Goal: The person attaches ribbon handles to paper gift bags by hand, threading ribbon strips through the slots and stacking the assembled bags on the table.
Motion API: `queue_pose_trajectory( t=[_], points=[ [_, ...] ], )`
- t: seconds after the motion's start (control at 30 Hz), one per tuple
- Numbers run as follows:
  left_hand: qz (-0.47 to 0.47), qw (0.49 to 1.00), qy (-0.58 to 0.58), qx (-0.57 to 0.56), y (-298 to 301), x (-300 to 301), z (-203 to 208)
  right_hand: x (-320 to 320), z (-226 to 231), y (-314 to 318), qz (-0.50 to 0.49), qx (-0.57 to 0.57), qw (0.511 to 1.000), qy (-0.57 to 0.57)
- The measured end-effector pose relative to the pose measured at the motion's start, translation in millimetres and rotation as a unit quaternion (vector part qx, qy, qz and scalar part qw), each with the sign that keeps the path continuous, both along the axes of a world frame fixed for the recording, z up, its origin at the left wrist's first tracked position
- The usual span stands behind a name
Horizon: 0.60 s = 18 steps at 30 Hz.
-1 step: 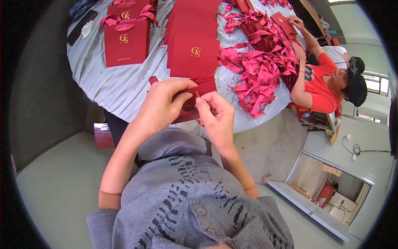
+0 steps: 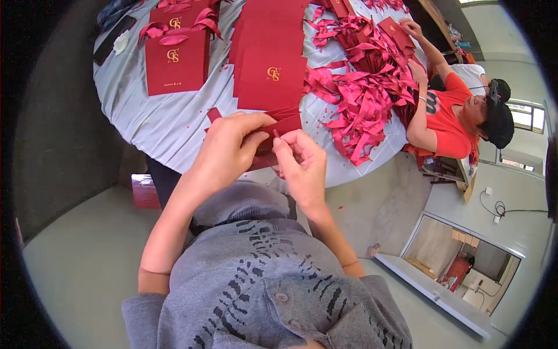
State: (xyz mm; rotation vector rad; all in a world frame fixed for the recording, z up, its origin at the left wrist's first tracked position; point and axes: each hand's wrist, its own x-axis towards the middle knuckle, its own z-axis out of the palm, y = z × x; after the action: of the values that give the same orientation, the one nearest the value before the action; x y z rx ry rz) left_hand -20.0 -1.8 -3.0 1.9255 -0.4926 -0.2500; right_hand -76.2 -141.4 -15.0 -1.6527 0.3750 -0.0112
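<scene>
1. A dark-red paper bag [image 2: 288, 123] is resting in the person's hands, at the near edge of a table covered with pale cloth [image 2: 168, 131].
2. The left hand [image 2: 228, 142] is gripping the bag between thumb and fingers.
3. The right hand [image 2: 303, 166] is pinching a thin red strip [image 2: 275, 134] against the bag, fingertips close together.
4. Beyond, overlapping red bags [image 2: 268, 52] are lying between ribboned bags [image 2: 174, 70], left, and heaped pink ribbons [image 2: 363, 116], right.
5. At right, a co-worker in red [image 2: 453, 119] is touching another bag [image 2: 397, 32].
</scene>
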Motion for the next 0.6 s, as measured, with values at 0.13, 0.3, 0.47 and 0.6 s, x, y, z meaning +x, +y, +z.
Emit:
queue_pose_trajectory(
  t=[0.13, 0.3, 0.47, 0.6],
  points=[
    [0.005, 0.998, -0.055, 0.034, -2, -5, -2, 0, -5, 7, -0.010, 0.038, 0.999, 0.007],
    [0.004, 0.994, -0.099, 0.050, -7, -11, -9, 10, -14, 2, 0.009, 0.141, 0.989, 0.048],
    [0.014, 0.989, -0.107, 0.100, -1, -6, -9, 15, -20, 4, 0.040, 0.114, 0.991, 0.055],
    [0.004, 0.978, -0.154, 0.138, 5, -7, -19, 16, -25, 1, 0.026, -0.242, 0.958, -0.152]
  ],
)
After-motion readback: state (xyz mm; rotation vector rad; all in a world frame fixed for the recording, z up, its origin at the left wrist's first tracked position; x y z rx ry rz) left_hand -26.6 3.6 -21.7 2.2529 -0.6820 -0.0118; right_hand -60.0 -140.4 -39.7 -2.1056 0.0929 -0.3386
